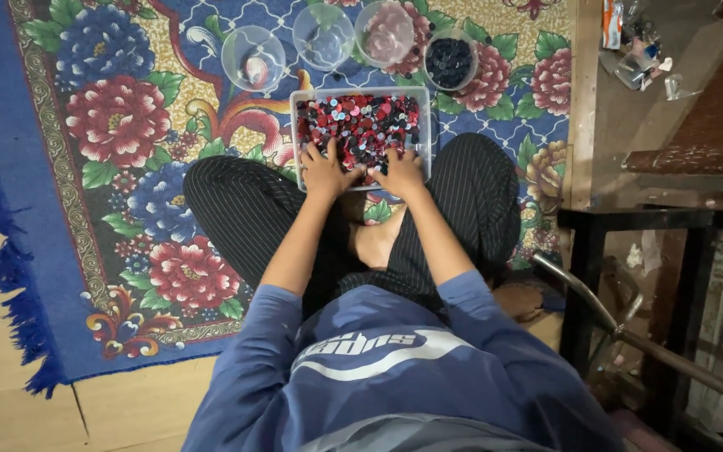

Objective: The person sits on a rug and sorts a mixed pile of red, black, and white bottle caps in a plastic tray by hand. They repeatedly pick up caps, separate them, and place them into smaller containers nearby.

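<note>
I sit cross-legged on a floral rug. A clear rectangular tub (360,94) full of red, dark and pink buttons (360,121) lies in front of my knees. My left hand (325,172) rests palm down in the near left part of the tub, fingers spread on the buttons. My right hand (400,170) lies beside it in the near right part, fingers also among the buttons. Whether either hand pinches a button is hidden. Beyond the tub stand three clear round cups (253,57) and a fourth cup (449,60) holding dark buttons.
The blue-bordered rug (119,167) ends on a wooden floor (10,368) at left. A dark table frame (621,222) and a metal bar (629,331) stand at right, with small clutter (638,46) at the far right.
</note>
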